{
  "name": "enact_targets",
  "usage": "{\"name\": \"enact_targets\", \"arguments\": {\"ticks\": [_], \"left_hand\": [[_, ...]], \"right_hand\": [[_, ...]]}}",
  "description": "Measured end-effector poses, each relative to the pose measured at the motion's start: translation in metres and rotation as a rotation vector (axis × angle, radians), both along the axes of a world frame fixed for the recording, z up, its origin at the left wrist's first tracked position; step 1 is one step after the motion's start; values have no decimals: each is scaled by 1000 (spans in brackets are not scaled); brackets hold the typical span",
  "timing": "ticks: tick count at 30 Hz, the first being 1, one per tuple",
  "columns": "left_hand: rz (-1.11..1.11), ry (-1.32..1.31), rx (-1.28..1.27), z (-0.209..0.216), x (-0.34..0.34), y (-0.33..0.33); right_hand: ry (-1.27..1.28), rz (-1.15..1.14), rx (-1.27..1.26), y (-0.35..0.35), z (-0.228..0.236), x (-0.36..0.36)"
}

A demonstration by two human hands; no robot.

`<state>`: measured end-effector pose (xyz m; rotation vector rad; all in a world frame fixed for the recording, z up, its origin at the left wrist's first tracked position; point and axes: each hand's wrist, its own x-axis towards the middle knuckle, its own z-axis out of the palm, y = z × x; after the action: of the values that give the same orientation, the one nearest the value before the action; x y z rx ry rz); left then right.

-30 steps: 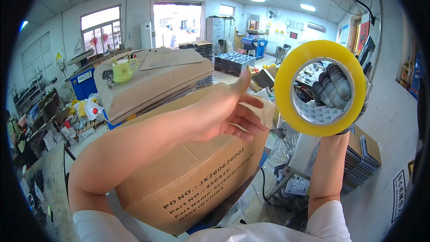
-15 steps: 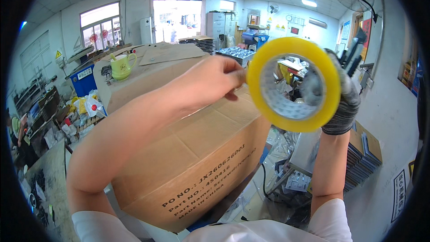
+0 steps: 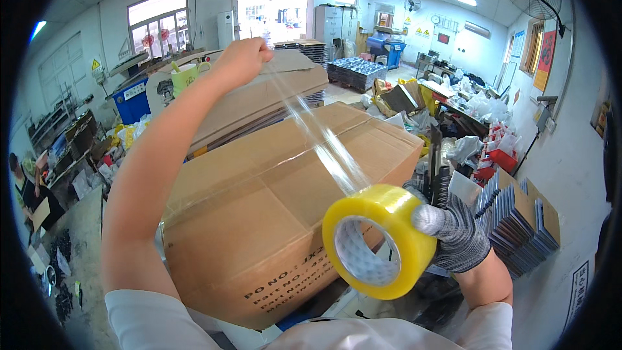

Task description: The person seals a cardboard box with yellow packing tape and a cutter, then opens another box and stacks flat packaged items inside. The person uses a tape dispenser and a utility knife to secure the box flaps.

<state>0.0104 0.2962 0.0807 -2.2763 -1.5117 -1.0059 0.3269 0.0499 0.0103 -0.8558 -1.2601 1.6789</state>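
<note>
Above a large cardboard box [image 3: 259, 214], a clear strip of packing tape [image 3: 314, 133] runs taut between my hands. My bare left hand [image 3: 243, 63] is closed in a pinch on its free end, up and ahead on the left. Low on the right, my right hand [image 3: 453, 233], in a grey knitted glove, grips a thick yellow roll of packing tape [image 3: 407, 233] with the thumb on its side. A dark, narrow tool [image 3: 437, 168] sticks up by that hand's fingers; its kind cannot be made out. The box's closed top bears printed lettering on its near side.
Behind the box lies a cardboard stack [image 3: 272, 91] with a green mug [image 3: 184, 79] on it. Flat panels [image 3: 518, 217] are stacked at right by the wall. Plastic bags and red bins [image 3: 502, 155] crowd the far right. Someone else [image 3: 32, 194] is at the far left.
My left hand has moved up and left, drawing out a length of tape. My right hand has brought the roll down and to the left, showing more of the box top.
</note>
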Motion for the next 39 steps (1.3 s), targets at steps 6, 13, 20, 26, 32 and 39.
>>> {"name": "enact_targets", "arguments": {"ticks": [6, 13, 20, 26, 32, 39], "left_hand": [[45, 72, -203, -56, -38, 35], [87, 130, -697, -114, -35, 38], [83, -211, -1074, -111, -33, 32], [-18, -11, -1006, -118, -49, 47], [-20, 170, -989, -92, 3, -6], [75, 595, -676, -49, 15, -38]], "right_hand": [[-261, -55, 40, 6, 4, -8], [-396, 7, -29, 18, -21, -4], [-348, 14, 5, 11, -35, 0], [-220, -30, 3, -6, -53, 4], [-146, -146, 165, -28, -75, 11], [-150, -66, 198, -26, -82, 20]]}}
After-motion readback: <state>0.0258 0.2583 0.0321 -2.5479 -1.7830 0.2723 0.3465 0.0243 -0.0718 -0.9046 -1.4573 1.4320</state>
